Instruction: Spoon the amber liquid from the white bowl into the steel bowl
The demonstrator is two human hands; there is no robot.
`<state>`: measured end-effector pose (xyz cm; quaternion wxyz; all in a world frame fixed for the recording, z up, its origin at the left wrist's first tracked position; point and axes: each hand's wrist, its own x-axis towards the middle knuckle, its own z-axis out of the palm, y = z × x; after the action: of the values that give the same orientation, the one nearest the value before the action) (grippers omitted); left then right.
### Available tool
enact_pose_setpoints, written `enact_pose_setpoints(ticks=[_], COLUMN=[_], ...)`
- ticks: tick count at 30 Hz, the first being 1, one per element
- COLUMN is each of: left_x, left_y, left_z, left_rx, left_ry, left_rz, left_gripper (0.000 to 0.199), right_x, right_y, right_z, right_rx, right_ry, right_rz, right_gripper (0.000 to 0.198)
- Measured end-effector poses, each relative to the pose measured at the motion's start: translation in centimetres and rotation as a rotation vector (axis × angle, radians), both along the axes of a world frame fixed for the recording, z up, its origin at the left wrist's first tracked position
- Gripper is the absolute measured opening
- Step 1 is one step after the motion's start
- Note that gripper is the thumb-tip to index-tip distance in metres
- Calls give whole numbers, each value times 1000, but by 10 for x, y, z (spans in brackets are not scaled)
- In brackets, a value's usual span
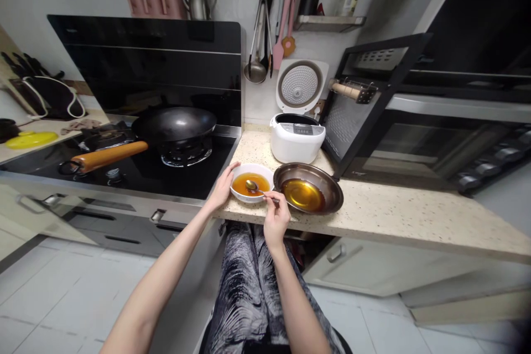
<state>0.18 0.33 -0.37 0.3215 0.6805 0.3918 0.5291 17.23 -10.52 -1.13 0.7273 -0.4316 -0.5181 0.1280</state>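
Observation:
A white bowl [269, 172] of amber liquid stands near the counter's front edge. My left hand [223, 187] grips its left rim, fingers along the outside. In my right hand [277, 214] the handle of a metal spoon [251, 185] is pinched; the spoon's head is over or in the liquid, and I cannot tell how deep. Just right of the bowl, close against it, sits a dark metal bowl [332, 192] with golden liquid in its bottom.
Behind the bowls is a white rice cooker [297, 142], lid raised. A wok [176, 124] with a wooden handle [110, 156] rests on the stove at left. An oven [440, 149] stands at right. Tongs [262, 22] and other utensils hang on the wall.

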Motion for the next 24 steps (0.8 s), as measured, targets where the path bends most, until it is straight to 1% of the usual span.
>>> enact_pose_setpoints(ticks=[7,15,24], left_x=[0,-1,-2], left_y=[1,0,-2], left_z=[-1,-1,1], left_rx=[2,7,8], left_ry=[-2,10,32], left_rz=[-8,-3,6], left_gripper=[52,52,52], right_x=[1,7,23], right_y=[-2,-10,-15], right_z=[5,15,27], right_rx=[27,32,114], right_ry=[110,106,135], right_rz=[-4,-52,-141], right_gripper=[18,18,13])
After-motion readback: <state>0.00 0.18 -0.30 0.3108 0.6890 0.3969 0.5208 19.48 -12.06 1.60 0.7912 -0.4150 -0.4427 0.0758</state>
